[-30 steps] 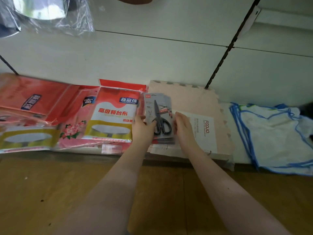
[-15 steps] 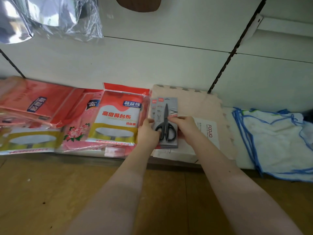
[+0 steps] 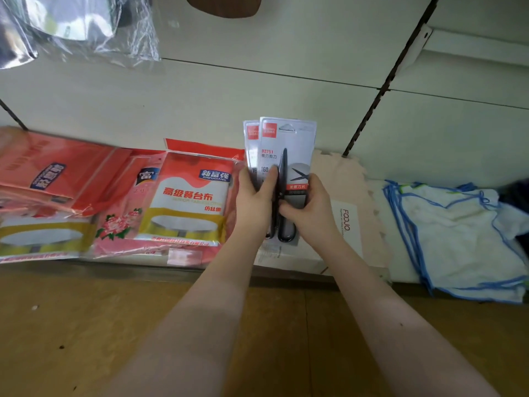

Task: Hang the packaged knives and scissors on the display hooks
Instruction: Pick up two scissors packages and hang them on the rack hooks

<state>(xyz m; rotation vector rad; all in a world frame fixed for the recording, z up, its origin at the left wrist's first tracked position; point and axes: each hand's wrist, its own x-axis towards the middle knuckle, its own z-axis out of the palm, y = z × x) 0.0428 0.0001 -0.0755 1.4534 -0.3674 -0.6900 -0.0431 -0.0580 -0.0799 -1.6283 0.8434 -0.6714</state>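
Note:
Two grey card packs of black-handled scissors [image 3: 289, 144] are held upright, fanned one behind the other, in front of the pale wall panel. The front card has a red label and a hang hole at its top. My left hand [image 3: 254, 199] grips the packs from the left, thumb across the front card. My right hand [image 3: 309, 207] holds them from the right, fingers over the scissor handles. No display hook shows near the packs.
Red tablecloth packs [image 3: 186, 196] lie on the low shelf to the left. A pink foam mat [image 3: 352, 196] lies under the hands, blue-edged white cloths [image 3: 458, 236] to the right. Clear bags [image 3: 86, 27] hang at top left. Black slotted wall rails [image 3: 372, 104] run diagonally. Wooden floor below.
Both hands have lifted the scissor packs off the pink foam mat and raised them upright against the wall; the packs have fanned apart into two cards.

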